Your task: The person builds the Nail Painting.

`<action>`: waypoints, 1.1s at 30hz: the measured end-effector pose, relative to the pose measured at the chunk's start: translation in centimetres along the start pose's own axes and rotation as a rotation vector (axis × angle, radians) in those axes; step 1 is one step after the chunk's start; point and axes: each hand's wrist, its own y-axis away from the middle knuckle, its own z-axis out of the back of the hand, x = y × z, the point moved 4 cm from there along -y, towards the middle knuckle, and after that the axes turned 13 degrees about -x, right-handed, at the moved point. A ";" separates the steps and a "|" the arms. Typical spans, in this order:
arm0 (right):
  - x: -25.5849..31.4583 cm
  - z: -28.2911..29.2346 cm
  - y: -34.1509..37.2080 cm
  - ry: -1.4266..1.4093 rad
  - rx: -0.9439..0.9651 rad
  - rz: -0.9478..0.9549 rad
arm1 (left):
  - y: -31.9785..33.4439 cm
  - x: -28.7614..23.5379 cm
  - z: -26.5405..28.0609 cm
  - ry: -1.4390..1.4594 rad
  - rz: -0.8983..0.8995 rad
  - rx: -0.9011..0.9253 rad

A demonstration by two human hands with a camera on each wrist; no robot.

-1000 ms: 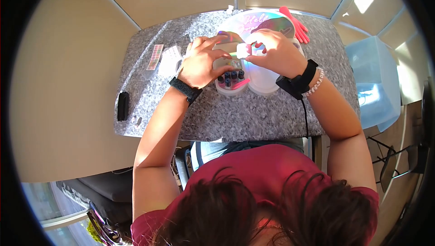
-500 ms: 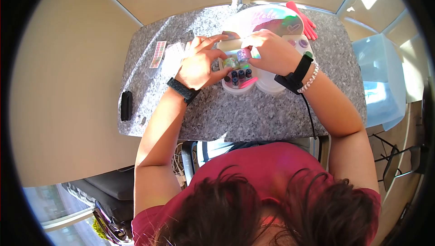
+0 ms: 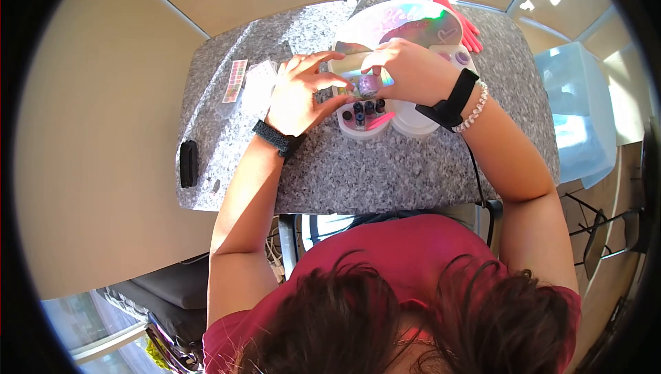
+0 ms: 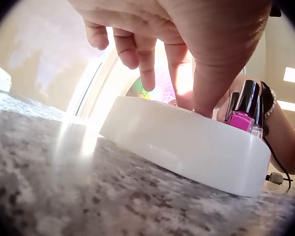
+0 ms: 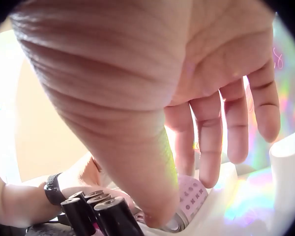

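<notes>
A roll with a lilac printed pattern (image 3: pixel 369 85) is between the thumb and fingers of my right hand (image 3: pixel 416 78). In the right wrist view the roll (image 5: pixel 192 199) shows a coiled end beside the thumb. My left hand (image 3: pixel 296 98) hovers over the left edge of a white case (image 4: pixel 187 147), thumb and index finger reaching down inside the rim, fingers fairly straight. Their tips are hidden behind the case wall in the left wrist view. Several black-capped nail polish bottles (image 3: pixel 370 107) stand in the near compartment, one with magenta polish (image 4: pixel 241 120), next to a pink strip (image 3: pixel 381 121).
The case's shiny iridescent lid (image 3: pixel 406 19) stands open at the back. Coral-pink gloves (image 3: pixel 468 29) lie behind it on the right. A sticker sheet (image 3: pixel 235 81) and clear packaging (image 3: pixel 259 81) lie left. A black case (image 3: pixel 188 164) sits near the speckled table's (image 3: pixel 330 181) left edge.
My right hand has lowered the roll from above the case into its left compartment and turned it so its patterned side shows. My left hand stays at the compartment's edge, shifting only slightly.
</notes>
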 end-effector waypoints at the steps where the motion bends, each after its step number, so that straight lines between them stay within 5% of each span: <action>1: -0.1 -0.1 0.1 0.001 0.002 -0.001 | 0.1 0.1 -0.1 0.000 0.003 -0.011; 3: 0.2 0.4 0.1 -0.052 -0.168 0.099 | 0.1 0.2 -0.2 0.001 0.007 -0.021; 9: 0.3 -0.5 0.1 0.068 -0.001 -0.035 | 0.4 0.5 -0.2 -0.002 -0.037 -0.059; 19: 1.5 -0.7 0.3 0.095 -0.112 -0.015 | 0.7 0.6 -0.1 0.019 0.011 -0.066; 23: 1.3 -1.1 0.5 0.153 0.001 0.003 | 0.9 0.7 -0.3 0.003 0.006 -0.075; 27: 1.7 -0.5 0.2 0.145 -0.024 0.055 | 0.2 0.0 1.9 -0.055 0.087 -0.103; 29: 2.3 0.7 0.3 0.159 -0.017 0.051 | 0.2 2.8 3.5 0.135 0.200 -0.204; 31: 2.8 2.2 0.9 0.095 -0.106 -0.005 | 0.8 4.9 5.9 -0.274 0.382 -0.185; 33: 3.0 3.5 1.7 0.043 -0.191 0.064 | 2.1 8.0 8.2 -0.344 0.499 -0.165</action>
